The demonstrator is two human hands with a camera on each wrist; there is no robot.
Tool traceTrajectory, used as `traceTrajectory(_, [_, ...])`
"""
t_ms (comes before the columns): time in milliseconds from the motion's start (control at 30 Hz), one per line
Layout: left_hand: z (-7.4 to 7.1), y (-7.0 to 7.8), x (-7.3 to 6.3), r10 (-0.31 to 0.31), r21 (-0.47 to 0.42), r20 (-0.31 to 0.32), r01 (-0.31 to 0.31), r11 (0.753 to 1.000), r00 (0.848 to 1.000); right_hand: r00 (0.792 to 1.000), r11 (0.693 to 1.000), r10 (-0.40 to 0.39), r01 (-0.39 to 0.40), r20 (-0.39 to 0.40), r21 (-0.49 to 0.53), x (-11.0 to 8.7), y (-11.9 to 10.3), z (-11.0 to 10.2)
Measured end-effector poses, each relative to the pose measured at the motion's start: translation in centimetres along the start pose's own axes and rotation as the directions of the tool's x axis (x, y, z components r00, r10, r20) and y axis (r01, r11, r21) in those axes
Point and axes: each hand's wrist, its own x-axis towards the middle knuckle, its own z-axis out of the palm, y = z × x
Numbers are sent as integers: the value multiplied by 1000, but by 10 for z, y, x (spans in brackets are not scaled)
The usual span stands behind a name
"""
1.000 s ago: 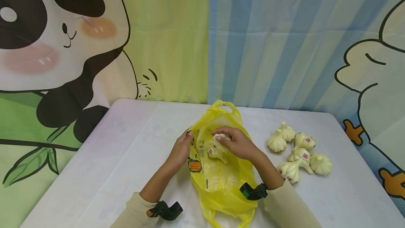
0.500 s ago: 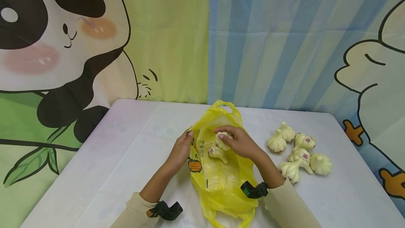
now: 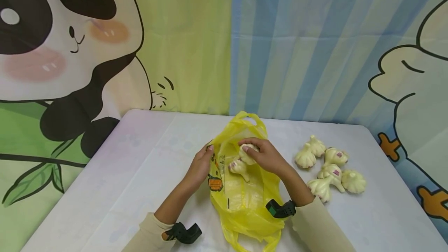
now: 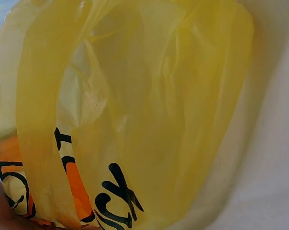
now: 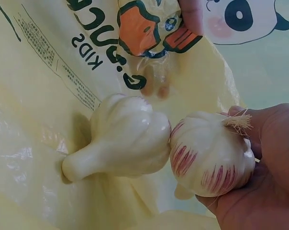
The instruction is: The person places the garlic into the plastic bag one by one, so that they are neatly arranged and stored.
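Observation:
A yellow plastic bag point(image 3: 245, 213) lies on the table with its mouth spread wide. At its left edge my left hand point(image 3: 200, 166) pinches the plastic, thumb on the inside and the other fingers behind. A garlic bulb point(image 5: 214, 155) with purple streaks and a tuft of root hairs is held between the thumb and fingers of my right hand point(image 3: 264, 156), over the bag's opening. Touching it on the left, a second garlic bulb point(image 5: 127, 136) rests on the yellow plastic, its stem pointing away from the held one. The left wrist view has mostly the bag's outer side.
Several garlic bulbs point(image 3: 330, 170) sit in a loose cluster on the white table point(image 3: 147, 174), right of the bag. Behind the table hangs a printed backdrop point(image 3: 189, 42) with a panda. Black wrist cameras point(image 3: 183, 232) are strapped at both sleeves.
My right hand has shifted slightly to the right with its garlic bulb, uncovering more of the bulb lying in the bag. The left hand keeps its place on the bag's edge.

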Motion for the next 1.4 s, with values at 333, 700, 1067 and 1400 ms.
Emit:
traceTrajectory(333, [1, 1, 0, 7, 13, -6, -7, 1000, 1000, 999, 996, 43, -41, 26, -74, 1, 12, 8])
traceTrajectory(700, [0, 2, 0, 10, 6, -12, -10, 1000, 1000, 994, 994, 46, -36, 97, -99, 0, 12, 13])
traceTrajectory(1067, [0, 1, 0, 11, 9, -22, -11, 1000, 1000, 984, 991, 44, -21, 175, -132, -2, 17, 17])
traceTrajectory(1400, [0, 1, 0, 10, 23, -35, -9, 1000, 999, 985, 992, 36, -14, 170, -129, -3, 16, 17])
